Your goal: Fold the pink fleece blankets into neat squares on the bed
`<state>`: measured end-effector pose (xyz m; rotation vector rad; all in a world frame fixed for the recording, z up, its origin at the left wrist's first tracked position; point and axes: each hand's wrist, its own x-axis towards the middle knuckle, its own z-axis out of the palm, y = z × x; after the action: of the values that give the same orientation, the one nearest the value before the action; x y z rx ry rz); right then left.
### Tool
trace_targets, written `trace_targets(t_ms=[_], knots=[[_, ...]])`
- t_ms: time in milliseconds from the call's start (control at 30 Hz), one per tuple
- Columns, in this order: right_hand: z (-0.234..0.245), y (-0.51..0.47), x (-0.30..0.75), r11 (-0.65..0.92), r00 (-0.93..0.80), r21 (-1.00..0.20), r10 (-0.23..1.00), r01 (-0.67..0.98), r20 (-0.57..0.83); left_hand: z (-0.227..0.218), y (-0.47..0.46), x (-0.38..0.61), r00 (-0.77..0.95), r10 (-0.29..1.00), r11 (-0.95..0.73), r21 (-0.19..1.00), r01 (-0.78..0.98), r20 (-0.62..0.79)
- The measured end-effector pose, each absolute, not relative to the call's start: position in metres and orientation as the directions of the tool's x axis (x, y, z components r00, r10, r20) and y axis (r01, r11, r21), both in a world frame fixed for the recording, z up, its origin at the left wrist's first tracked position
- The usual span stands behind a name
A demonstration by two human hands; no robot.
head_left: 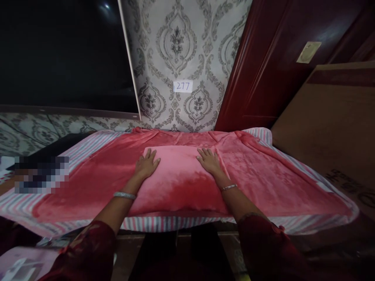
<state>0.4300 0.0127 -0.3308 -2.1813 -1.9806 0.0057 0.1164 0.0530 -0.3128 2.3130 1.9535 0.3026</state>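
A folded pink fleece cloth (178,179) lies on a larger pink fleece blanket (263,175) spread over a striped sheet (175,223). My left hand (147,164) rests flat on the folded cloth's left edge, fingers spread and open. Flat on its upper right part lies my right hand (209,160), fingers stretched out. Each wrist wears a silver bangle. Neither hand holds anything.
A patterned wallpaper wall with a paper label "277" (183,86) stands behind the surface. A dark screen (64,50) fills the upper left, a dark red door (278,58) the upper right, and a brown board (328,125) leans at the right.
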Motion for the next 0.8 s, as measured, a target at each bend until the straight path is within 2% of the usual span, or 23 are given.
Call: trace_targets(t_ms=[400,533,633,800], knots=[[-0.3325,0.0131,0.4312,-0.102,0.142,-0.182,0.966,0.978,0.218,-0.3122,0.0512,0.1168,0.162,0.983,-0.176,0.178,0.968,0.089],[-0.3336,0.0127,0.4347,-0.202,0.250,-0.204,0.935,0.958,0.250,-0.3115,0.0514,0.1173,0.161,0.983,-0.174,0.162,0.971,0.090],[-0.3335,0.0110,0.4365,-0.300,0.359,-0.259,0.906,0.918,0.224,-0.3124,0.0523,0.1169,0.166,0.982,-0.178,0.147,0.973,0.088],[-0.3315,0.0085,0.4362,-0.361,0.443,-0.346,0.874,0.866,0.197,-0.3132,0.0538,0.1159,0.165,0.983,-0.176,0.141,0.974,0.085]])
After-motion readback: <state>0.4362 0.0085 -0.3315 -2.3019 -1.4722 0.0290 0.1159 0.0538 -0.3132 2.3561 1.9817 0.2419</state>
